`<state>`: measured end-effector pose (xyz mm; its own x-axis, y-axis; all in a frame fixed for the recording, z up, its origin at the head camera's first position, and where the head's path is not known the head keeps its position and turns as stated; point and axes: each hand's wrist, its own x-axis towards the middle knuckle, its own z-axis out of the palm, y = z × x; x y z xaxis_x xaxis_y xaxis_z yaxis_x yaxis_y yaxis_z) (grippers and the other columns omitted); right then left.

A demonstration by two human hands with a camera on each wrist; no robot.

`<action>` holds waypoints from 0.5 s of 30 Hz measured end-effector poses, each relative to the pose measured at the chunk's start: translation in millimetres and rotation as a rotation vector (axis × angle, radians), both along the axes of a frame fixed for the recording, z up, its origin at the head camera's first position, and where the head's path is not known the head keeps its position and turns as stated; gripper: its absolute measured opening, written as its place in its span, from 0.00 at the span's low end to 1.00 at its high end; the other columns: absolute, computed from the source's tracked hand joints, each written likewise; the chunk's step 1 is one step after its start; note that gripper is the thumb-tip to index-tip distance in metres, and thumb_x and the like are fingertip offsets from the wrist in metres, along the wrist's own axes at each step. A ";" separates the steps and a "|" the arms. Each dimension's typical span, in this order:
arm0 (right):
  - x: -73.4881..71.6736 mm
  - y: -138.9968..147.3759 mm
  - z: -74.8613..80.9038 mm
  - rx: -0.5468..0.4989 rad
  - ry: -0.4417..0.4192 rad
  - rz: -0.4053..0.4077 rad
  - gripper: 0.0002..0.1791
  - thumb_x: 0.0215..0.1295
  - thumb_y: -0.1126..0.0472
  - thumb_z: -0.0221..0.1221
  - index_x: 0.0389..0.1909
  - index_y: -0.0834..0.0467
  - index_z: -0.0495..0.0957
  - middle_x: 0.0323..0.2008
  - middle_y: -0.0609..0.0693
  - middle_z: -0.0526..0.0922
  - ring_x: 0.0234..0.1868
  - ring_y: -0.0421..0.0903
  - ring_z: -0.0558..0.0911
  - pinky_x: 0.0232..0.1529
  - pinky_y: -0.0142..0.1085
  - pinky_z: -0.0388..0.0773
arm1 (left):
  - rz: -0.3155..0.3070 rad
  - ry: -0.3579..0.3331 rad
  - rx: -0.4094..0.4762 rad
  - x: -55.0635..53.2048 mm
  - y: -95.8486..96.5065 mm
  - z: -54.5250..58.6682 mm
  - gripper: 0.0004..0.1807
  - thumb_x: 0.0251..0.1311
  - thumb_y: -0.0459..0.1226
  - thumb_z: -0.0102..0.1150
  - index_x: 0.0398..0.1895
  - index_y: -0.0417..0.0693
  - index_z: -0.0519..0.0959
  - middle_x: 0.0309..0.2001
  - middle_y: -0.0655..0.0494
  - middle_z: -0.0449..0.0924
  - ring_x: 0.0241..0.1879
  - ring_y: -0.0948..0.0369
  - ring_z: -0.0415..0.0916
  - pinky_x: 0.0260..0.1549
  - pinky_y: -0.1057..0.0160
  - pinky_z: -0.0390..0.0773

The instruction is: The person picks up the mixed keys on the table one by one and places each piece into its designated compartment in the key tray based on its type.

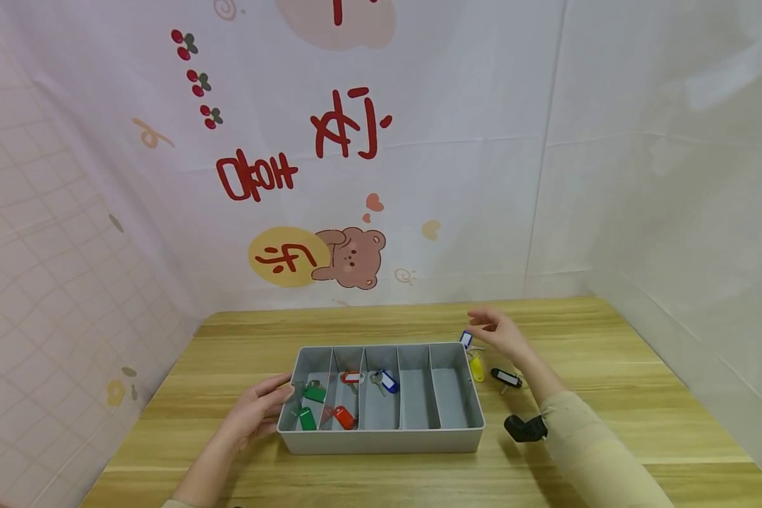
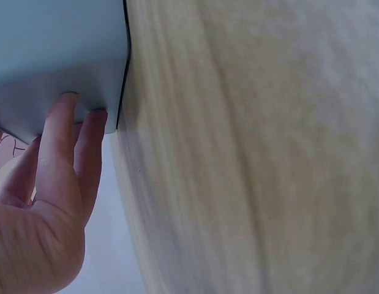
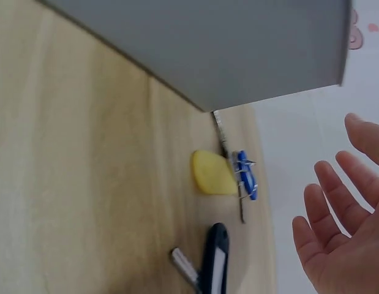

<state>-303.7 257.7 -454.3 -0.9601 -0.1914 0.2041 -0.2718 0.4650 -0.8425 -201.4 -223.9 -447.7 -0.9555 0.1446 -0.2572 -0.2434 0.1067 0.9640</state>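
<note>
A grey divided tray [image 1: 384,442] lies on the wooden table, holding keys with tags. Two green key tags [image 1: 314,392] are in its leftmost compartment, two red ones [image 1: 345,418] in the second, and a blue-tagged key [image 1: 389,382] in the third. My left hand [image 1: 254,410] touches the tray's left end; the left wrist view has its extended fingers [image 2: 57,159] against the outer wall. Beyond the back right corner hovers my right hand [image 1: 500,334], fingers loosely bent and holding nothing. Below it lie a blue key tag [image 3: 247,176] and a yellow key tag [image 3: 212,173].
A black-tagged key [image 1: 506,378] lies right of the tray, nearer me than the yellow tag. By the right sleeve [image 1: 590,444] is a black device [image 1: 525,428]. White cloth [image 1: 463,176] with printed characters and a bear stands behind the table.
</note>
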 end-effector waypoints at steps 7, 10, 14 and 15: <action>-2.3 -5.1 -4.8 0.113 -0.007 0.007 0.25 0.67 0.65 0.62 0.61 0.73 0.72 0.52 0.71 0.78 0.44 0.59 0.80 0.47 0.48 0.78 | 0.018 -0.016 -0.003 0.4 1.2 -0.3 0.38 0.68 0.43 0.60 0.75 0.36 0.58 0.54 0.40 0.81 0.45 0.51 0.84 0.37 0.53 0.84; -3.1 -6.7 -6.5 0.166 -0.003 0.004 0.24 0.66 0.65 0.63 0.60 0.73 0.73 0.51 0.69 0.79 0.43 0.57 0.79 0.46 0.48 0.78 | 0.026 -0.017 -0.004 0.5 1.6 -0.4 0.38 0.68 0.43 0.60 0.75 0.36 0.58 0.54 0.40 0.81 0.45 0.51 0.83 0.38 0.52 0.84; -3.7 -8.9 -9.6 0.239 0.012 -0.003 0.23 0.65 0.64 0.64 0.58 0.71 0.75 0.48 0.66 0.81 0.42 0.57 0.79 0.45 0.50 0.78 | 0.027 -0.012 -0.005 0.2 1.7 -0.6 0.38 0.68 0.43 0.60 0.75 0.36 0.58 0.55 0.39 0.80 0.45 0.50 0.83 0.38 0.52 0.84; -3.9 -9.4 -10.4 0.254 0.016 -0.006 0.23 0.64 0.64 0.64 0.57 0.71 0.75 0.47 0.66 0.81 0.42 0.58 0.80 0.45 0.50 0.78 | 0.027 -0.011 -0.005 0.2 1.6 -0.7 0.38 0.68 0.43 0.60 0.75 0.36 0.58 0.55 0.39 0.80 0.45 0.50 0.83 0.38 0.52 0.84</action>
<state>-307.7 248.2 -464.7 -0.9583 -0.2332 0.1653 -0.2810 0.6627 -0.6941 -201.3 -222.3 -448.4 -0.9561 0.1173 -0.2685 -0.2569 0.1051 0.9607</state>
